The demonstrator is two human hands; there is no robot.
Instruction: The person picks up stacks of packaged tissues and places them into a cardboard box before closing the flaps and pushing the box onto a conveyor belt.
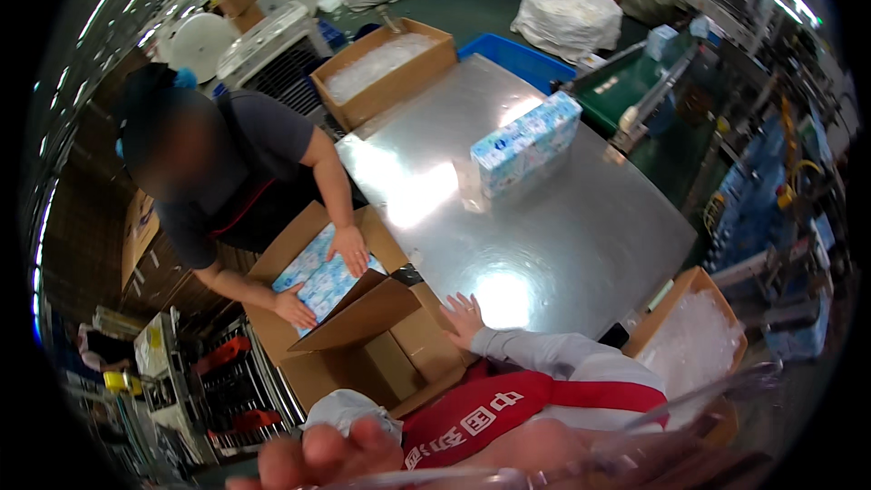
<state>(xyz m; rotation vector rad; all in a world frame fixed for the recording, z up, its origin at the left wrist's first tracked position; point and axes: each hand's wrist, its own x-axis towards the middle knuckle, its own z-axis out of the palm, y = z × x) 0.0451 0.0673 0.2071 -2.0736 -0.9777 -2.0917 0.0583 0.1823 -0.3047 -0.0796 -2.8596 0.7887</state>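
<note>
My right hand point(463, 320) is open, fingers spread, at the near left edge of the metal table point(553, 245), beside an open cardboard box point(399, 358). Raised close in at the bottom of the view, my left hand point(322, 455) is blurred, with curled fingers; whatever it may grip is hidden. Across the box, another person's two hands press on light-blue patterned packs point(318, 277) lying beyond an upright cardboard panel. Whether that is one box or two, I cannot tell. The box's near part shows bare cardboard inside. Farther right on the table stands a blue patterned pack point(526, 143) in clear wrap.
Cartons of clear plastic film stand at the table's far left corner point(381, 68) and near right corner point(694, 345). A blue crate point(513, 59) sits behind the table. A green conveyor point(635, 82) and machinery run along the right. The co-worker point(263, 145) stands at left.
</note>
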